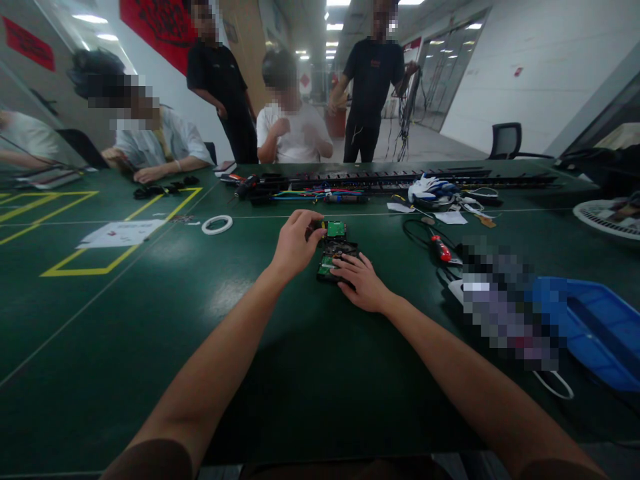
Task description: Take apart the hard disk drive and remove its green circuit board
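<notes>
An opened black electronic device lies on the green table in front of me, with green circuit boards in it. My left hand is at its far part, thumb and fingers closed on the left edge of the upper green circuit board. Spread over the nearer part, my right hand rests its fingers on the black housing beside the lower green board. The fingertips partly cover that lower section. Small parts inside the housing are too small to make out.
A white ring and paper sheets lie left. To the right are a red-handled screwdriver, a blue tray and a pixelated object. Cables, black strips and gloves line the back. Several people are across the table.
</notes>
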The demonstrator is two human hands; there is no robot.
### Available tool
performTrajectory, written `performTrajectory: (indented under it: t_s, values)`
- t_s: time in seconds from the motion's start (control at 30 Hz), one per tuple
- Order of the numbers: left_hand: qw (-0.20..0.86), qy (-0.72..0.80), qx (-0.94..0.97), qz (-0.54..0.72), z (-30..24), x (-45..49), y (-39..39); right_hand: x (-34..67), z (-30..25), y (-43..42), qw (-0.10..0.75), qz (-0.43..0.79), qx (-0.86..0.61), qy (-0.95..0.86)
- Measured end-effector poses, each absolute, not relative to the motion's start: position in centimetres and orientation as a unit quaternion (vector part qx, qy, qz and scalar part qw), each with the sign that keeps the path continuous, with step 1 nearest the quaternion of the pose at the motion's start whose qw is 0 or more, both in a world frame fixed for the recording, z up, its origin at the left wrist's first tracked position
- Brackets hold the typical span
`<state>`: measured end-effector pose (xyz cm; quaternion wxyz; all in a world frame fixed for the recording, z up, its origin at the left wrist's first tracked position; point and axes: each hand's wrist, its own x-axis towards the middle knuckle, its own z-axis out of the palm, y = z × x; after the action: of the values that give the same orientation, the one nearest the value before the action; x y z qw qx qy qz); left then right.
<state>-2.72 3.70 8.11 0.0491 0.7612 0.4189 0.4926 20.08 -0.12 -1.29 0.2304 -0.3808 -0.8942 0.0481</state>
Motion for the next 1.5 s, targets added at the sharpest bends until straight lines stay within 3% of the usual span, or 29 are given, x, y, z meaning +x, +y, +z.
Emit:
performTrajectory:
  t_s: [0.2, 0.7, 1.2, 1.5]
  values:
    - [0.041, 0.420, 0.765, 0.487, 8.2, -3.0, 3.8, 20.1, -1.3, -0.1, 0.229, 0.047, -0.379, -0.895]
    - [0.135, 0.406, 0.726, 0.539, 6.8, -2.2, 4.2, 20.1, -1.0, -0.2, 0.231, 0.053, -0.381, -0.894]
    - [0.036, 0.420, 0.775, 0.471, 8.6, -3.4, 3.7, 20.0, -1.3, -0.1, 0.234, 0.050, -0.381, -0.893]
    - [0.131, 0.411, 0.736, 0.522, 7.2, -2.6, 4.2, 20.0, -1.3, -0.1, 0.229, 0.047, -0.382, -0.894]
